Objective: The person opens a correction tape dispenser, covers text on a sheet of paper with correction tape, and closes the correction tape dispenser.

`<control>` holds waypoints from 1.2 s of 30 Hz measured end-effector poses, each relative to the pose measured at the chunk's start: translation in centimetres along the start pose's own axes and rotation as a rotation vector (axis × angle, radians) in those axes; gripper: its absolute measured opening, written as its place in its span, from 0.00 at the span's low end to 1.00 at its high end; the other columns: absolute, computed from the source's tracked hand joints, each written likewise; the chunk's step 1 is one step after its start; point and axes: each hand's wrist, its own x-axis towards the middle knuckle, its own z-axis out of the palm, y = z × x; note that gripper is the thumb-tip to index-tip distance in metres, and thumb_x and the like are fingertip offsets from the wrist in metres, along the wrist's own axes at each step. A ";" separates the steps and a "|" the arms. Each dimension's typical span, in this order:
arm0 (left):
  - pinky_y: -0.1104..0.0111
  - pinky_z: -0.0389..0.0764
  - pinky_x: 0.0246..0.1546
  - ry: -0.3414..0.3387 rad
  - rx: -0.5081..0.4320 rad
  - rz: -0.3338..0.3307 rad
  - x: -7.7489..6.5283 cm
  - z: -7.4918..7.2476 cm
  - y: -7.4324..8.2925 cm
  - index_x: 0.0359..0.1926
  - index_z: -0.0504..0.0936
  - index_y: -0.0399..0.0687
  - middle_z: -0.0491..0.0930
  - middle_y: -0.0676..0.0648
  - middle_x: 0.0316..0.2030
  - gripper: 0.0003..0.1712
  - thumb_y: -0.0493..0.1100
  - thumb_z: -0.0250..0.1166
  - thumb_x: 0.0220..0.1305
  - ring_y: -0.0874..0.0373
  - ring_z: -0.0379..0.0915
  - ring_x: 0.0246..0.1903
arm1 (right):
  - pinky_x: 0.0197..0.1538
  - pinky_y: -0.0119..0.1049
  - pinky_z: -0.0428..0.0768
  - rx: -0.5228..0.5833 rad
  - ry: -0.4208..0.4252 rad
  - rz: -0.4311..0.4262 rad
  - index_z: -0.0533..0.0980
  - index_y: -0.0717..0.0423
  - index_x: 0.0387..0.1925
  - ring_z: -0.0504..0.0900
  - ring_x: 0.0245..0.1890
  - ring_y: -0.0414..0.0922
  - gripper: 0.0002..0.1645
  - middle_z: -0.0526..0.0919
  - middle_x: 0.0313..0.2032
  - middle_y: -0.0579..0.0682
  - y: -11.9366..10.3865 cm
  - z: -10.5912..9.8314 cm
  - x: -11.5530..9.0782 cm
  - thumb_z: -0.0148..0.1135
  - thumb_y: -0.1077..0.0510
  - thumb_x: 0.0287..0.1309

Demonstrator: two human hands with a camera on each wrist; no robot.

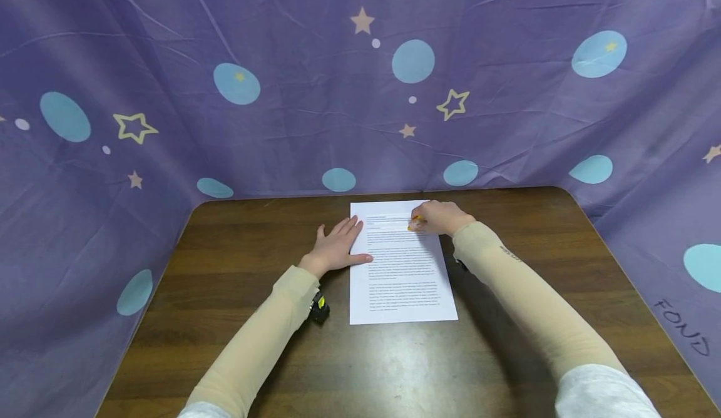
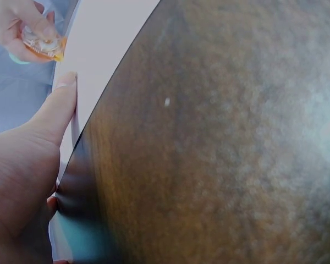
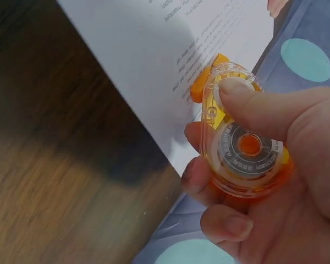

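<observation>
A printed sheet of paper (image 1: 358,299) lies on the brown wooden table (image 1: 236,255), its short side facing me. My left hand (image 1: 335,248) rests across the sheet's left edge, fingers spread and thumb stretched out over the margin. Near the top right of the page, my right hand (image 1: 444,218) grips a clear and orange correction tape (image 3: 245,140). The thumb presses on the round clear body, and the other fingers curl behind it. Its orange tip (image 3: 201,85) points down at the printed lines. In the left wrist view, the correction tape (image 2: 43,43) shows beyond my left thumb (image 2: 58,107).
A purple curtain (image 1: 304,124) with blue dots and stars hangs behind the table and along both sides. The table's far edge runs just past the top of the sheet. A black wrist device (image 1: 319,308) sits on my left wrist.
</observation>
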 end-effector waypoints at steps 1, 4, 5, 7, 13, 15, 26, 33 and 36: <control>0.28 0.42 0.71 0.001 -0.001 0.000 0.0 0.0 0.0 0.84 0.51 0.48 0.45 0.45 0.83 0.58 0.75 0.60 0.67 0.47 0.40 0.82 | 0.48 0.53 0.83 0.003 0.000 0.002 0.86 0.49 0.49 0.85 0.48 0.50 0.09 0.88 0.50 0.49 0.2 0.0 -0.1 0.68 0.56 0.69; 0.29 0.42 0.71 -0.002 -0.003 0.000 0.0 0.1 0.0 0.84 0.50 0.49 0.45 0.45 0.84 0.58 0.75 0.60 0.67 0.47 0.40 0.82 | 0.50 0.55 0.83 0.009 0.000 0.009 0.86 0.49 0.51 0.85 0.50 0.51 0.12 0.88 0.52 0.50 0.6 0.1 -0.3 0.67 0.56 0.68; 0.29 0.42 0.71 -0.003 -0.002 0.000 0.0 0.1 0.0 0.84 0.50 0.49 0.44 0.45 0.84 0.58 0.75 0.60 0.67 0.47 0.40 0.82 | 0.51 0.55 0.83 0.010 0.000 0.015 0.86 0.49 0.51 0.85 0.51 0.51 0.12 0.88 0.52 0.50 0.7 0.1 -0.4 0.67 0.55 0.68; 0.29 0.42 0.71 -0.004 -0.002 0.000 0.0 0.1 0.0 0.84 0.50 0.49 0.44 0.45 0.84 0.58 0.75 0.60 0.67 0.47 0.40 0.82 | 0.51 0.55 0.83 0.008 0.001 0.014 0.86 0.49 0.51 0.85 0.50 0.51 0.12 0.88 0.52 0.51 1.0 0.1 -0.5 0.68 0.56 0.68; 0.28 0.42 0.71 -0.002 0.001 -0.002 0.0 0.1 0.0 0.84 0.50 0.49 0.44 0.45 0.84 0.58 0.75 0.59 0.67 0.47 0.40 0.82 | 0.45 0.53 0.81 0.014 -0.002 0.022 0.85 0.48 0.46 0.83 0.43 0.49 0.07 0.87 0.45 0.49 1.9 0.0 -1.1 0.70 0.57 0.67; 0.29 0.42 0.71 -0.004 0.001 -0.004 0.0 0.2 0.0 0.84 0.50 0.49 0.44 0.45 0.84 0.58 0.75 0.59 0.67 0.47 0.40 0.82 | 0.45 0.53 0.82 0.017 -0.003 0.030 0.86 0.48 0.47 0.83 0.44 0.48 0.08 0.87 0.46 0.49 2.2 0.1 -1.4 0.70 0.56 0.67; 0.30 0.39 0.72 -0.033 -0.026 -0.026 0.1 0.4 0.0 0.85 0.47 0.50 0.40 0.46 0.84 0.59 0.75 0.59 0.67 0.48 0.37 0.83 | 0.47 0.54 0.81 0.020 -0.024 0.077 0.86 0.48 0.47 0.84 0.47 0.49 0.09 0.87 0.47 0.49 3.1 -0.2 -1.8 0.70 0.53 0.68; 0.28 0.38 0.71 -0.008 -0.040 -0.015 0.5 0.7 -0.4 0.84 0.52 0.52 0.41 0.45 0.84 0.56 0.74 0.60 0.67 0.47 0.37 0.82 | 0.52 0.56 0.81 0.029 -0.035 0.092 0.85 0.52 0.55 0.84 0.54 0.54 0.15 0.87 0.53 0.53 3.4 -0.3 -1.9 0.67 0.55 0.70; 0.28 0.37 0.71 -0.010 -0.040 -0.010 0.6 0.7 -0.4 0.84 0.53 0.53 0.41 0.45 0.84 0.56 0.75 0.59 0.66 0.47 0.37 0.82 | 0.51 0.55 0.81 0.032 -0.035 0.096 0.85 0.52 0.55 0.84 0.52 0.53 0.15 0.87 0.52 0.53 3.5 -0.3 -2.0 0.67 0.56 0.70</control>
